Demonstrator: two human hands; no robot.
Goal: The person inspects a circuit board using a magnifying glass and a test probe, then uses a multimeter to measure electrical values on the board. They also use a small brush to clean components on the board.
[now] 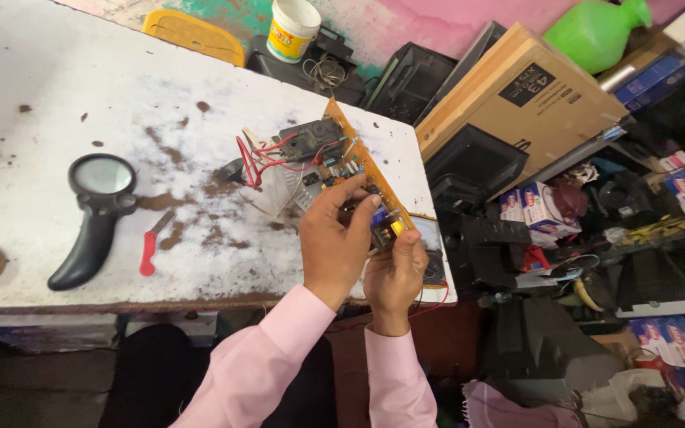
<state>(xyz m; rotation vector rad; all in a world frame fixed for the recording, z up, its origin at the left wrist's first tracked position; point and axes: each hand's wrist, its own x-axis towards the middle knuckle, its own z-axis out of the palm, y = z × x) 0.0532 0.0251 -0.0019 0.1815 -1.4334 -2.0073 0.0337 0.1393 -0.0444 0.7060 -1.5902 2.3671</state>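
An orange circuit board [358, 158] with red wires, a black transformer block [308, 138] and small parts stands tilted on its edge above the white worn table [81, 95]. My left hand [334, 242] grips the board's near side, with the fingers curled over its components. My right hand [396, 273] holds the board's lower end from below, thumb next to a blue and yellow part [386, 224]. Both arms wear pink sleeves.
A black magnifying glass [95, 214] and a small red-handled tool [150, 248] lie on the table's left. A white tub [292, 28] and a yellow object [193, 33] sit beyond the far edge. A cardboard box [525, 95], black casings and small cartons crowd the right.
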